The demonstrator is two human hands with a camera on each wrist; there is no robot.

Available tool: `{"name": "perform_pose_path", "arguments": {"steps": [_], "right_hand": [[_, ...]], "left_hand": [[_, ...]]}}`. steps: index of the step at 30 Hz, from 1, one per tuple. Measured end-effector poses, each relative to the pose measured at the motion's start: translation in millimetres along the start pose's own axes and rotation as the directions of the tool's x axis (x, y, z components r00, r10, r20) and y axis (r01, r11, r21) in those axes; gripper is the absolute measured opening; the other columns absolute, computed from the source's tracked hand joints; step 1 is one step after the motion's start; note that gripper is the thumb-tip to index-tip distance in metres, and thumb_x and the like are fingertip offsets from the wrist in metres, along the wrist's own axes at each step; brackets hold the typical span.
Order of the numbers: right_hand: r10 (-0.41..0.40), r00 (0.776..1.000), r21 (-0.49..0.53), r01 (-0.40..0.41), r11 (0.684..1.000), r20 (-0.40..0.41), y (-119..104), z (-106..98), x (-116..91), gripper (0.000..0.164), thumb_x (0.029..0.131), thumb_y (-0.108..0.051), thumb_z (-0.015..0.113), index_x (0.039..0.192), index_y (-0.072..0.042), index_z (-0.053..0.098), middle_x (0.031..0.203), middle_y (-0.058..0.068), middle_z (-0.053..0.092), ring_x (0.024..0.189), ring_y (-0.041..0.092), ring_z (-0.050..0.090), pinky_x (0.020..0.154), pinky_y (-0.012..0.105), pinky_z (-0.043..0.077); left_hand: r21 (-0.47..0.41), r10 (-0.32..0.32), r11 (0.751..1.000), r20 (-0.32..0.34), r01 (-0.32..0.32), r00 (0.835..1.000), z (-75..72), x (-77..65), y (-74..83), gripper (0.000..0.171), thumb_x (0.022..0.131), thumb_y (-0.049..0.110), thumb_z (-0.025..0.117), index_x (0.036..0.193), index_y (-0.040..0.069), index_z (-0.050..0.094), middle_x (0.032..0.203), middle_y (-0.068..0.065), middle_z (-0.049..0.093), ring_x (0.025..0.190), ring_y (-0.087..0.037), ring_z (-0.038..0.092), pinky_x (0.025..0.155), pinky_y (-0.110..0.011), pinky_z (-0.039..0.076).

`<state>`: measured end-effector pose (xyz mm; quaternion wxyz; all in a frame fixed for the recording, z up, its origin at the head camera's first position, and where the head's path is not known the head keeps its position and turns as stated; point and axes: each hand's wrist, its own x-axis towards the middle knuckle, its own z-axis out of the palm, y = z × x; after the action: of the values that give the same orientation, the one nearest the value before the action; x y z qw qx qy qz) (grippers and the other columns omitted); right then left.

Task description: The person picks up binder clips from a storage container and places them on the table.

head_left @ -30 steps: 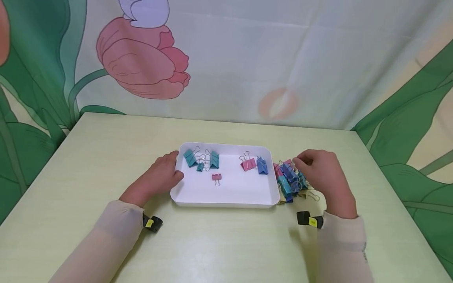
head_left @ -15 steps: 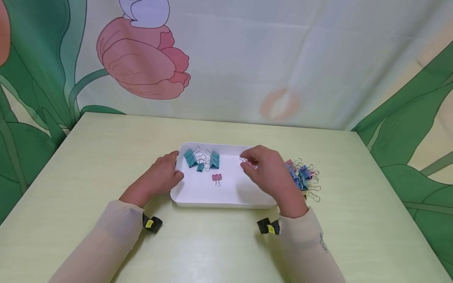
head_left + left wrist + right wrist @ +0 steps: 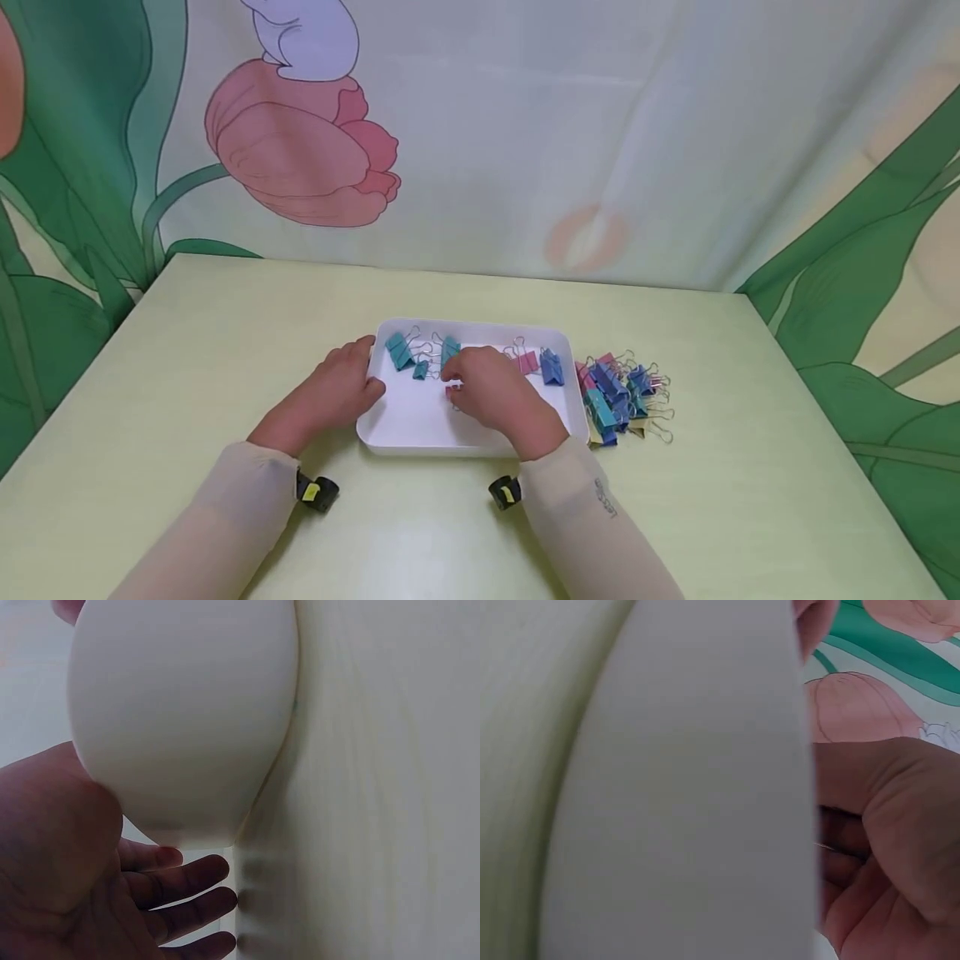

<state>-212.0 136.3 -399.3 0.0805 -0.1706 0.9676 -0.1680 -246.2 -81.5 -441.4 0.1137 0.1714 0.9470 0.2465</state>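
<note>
A person in cream sleeves works at a pale wooden table (image 3: 262, 308) with a shallow white tray (image 3: 405, 429) and many binder clips. The left hand (image 3: 330, 387) holds the tray's left end, thumb over the rim and the other fingers outside. The right hand (image 3: 495, 396) reaches into the middle of the tray, its fingers curled close together. A small pink clip (image 3: 449, 392) shows at its fingertips; whether they pinch it or only hover beside it cannot be told.

Toward the tray's far left lie two large teal clips, a left one (image 3: 400, 352) and a right one (image 3: 450, 350), with a small teal clip (image 3: 421, 370) between them. Toward the right lie a larger pink clip (image 3: 528, 362) and a blue clip (image 3: 552, 367), side by side.

Just outside the tray's right end, a heap of clips (image 3: 611, 392) in blue, teal, pink and yellow sits on the table. With only a handful in the tray and the heap far larger, the work appears to be at an early stage, with most clips left outside.
</note>
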Motion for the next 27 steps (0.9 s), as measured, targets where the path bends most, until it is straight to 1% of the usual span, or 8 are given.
{"name": "perform_pose_path", "arguments": {"steps": [2,5,8,14,19,22,27], "right_hand": [[0.003,1.000,-0.017,-0.003,1.000,0.002,2.0,4.2,3.0,0.022,0.088,-0.013,0.067,0.108,-0.011,0.074,0.107,0.002,0.072,0.096,0.016,0.064,0.089,0.032,0.052],[-0.004,1.000,-0.043,0.005,0.999,0.012,5.2,9.9,5.4,0.020,0.088,-0.010,0.065,0.105,-0.011,0.075,0.103,0.001,0.072,0.091,0.015,0.061,0.086,0.029,0.051],[-0.036,0.999,-0.073,0.037,0.997,0.013,7.6,14.8,6.3,0.018,0.088,-0.008,0.064,0.100,-0.012,0.076,0.098,0.000,0.072,0.088,0.014,0.060,0.083,0.027,0.051],[-0.070,0.998,-0.093,0.069,0.993,-0.005,6.9,16.7,3.1,0.014,0.089,-0.009,0.064,0.094,-0.013,0.077,0.091,-0.002,0.073,0.082,0.013,0.061,0.079,0.026,0.051],[-0.083,0.997,-0.087,0.082,0.993,-0.007,4.6,14.4,-0.6,0.013,0.090,-0.013,0.065,0.093,-0.015,0.077,0.090,-0.004,0.074,0.085,0.012,0.063,0.081,0.026,0.051],[-0.089,0.996,-0.064,0.089,0.994,-0.006,3.4,13.5,-2.8,0.013,0.090,-0.014,0.066,0.096,-0.016,0.078,0.093,-0.004,0.074,0.088,0.012,0.064,0.083,0.025,0.052],[-0.132,0.991,-0.036,0.132,0.991,-0.002,2.8,13.5,-5.7,0.014,0.090,-0.014,0.066,0.097,-0.015,0.078,0.094,-0.005,0.075,0.089,0.011,0.066,0.082,0.023,0.053]], "left_hand": [[0.003,0.003,1.000,-0.009,-0.003,1.000,-0.2,0.5,0.0,0.065,0.091,0.017,0.047,0.146,-0.010,0.025,0.143,-0.027,0.042,0.122,-0.039,0.045,0.110,-0.055,0.034],[0.008,-0.011,1.000,-0.001,0.011,1.000,-1.0,0.9,0.9,0.066,0.091,0.018,0.047,0.146,-0.010,0.024,0.144,-0.027,0.041,0.123,-0.039,0.044,0.111,-0.055,0.033],[0.010,-0.023,1.000,0.012,0.023,1.000,-1.1,0.6,1.4,0.067,0.091,0.018,0.048,0.147,-0.009,0.023,0.145,-0.027,0.040,0.124,-0.039,0.043,0.111,-0.055,0.032],[0.005,-0.035,0.999,0.023,0.035,0.999,-1.9,-0.4,2.4,0.067,0.091,0.018,0.048,0.147,-0.010,0.022,0.145,-0.028,0.039,0.125,-0.040,0.042,0.111,-0.055,0.031],[-0.001,-0.051,0.999,0.037,0.051,0.998,-3.7,-0.1,4.0,0.068,0.091,0.018,0.048,0.147,-0.010,0.020,0.147,-0.028,0.037,0.127,-0.040,0.042,0.112,-0.055,0.030],[-0.001,-0.058,0.998,0.049,0.058,0.997,-3.7,0.4,4.9,0.069,0.091,0.018,0.048,0.148,-0.009,0.020,0.148,-0.027,0.035,0.128,-0.039,0.041,0.112,-0.054,0.030],[0.000,-0.067,0.998,0.054,0.067,0.996,-3.4,-0.1,5.1,0.069,0.091,0.018,0.048,0.148,-0.009,0.019,0.149,-0.027,0.034,0.130,-0.040,0.039,0.112,-0.055,0.029]]}}
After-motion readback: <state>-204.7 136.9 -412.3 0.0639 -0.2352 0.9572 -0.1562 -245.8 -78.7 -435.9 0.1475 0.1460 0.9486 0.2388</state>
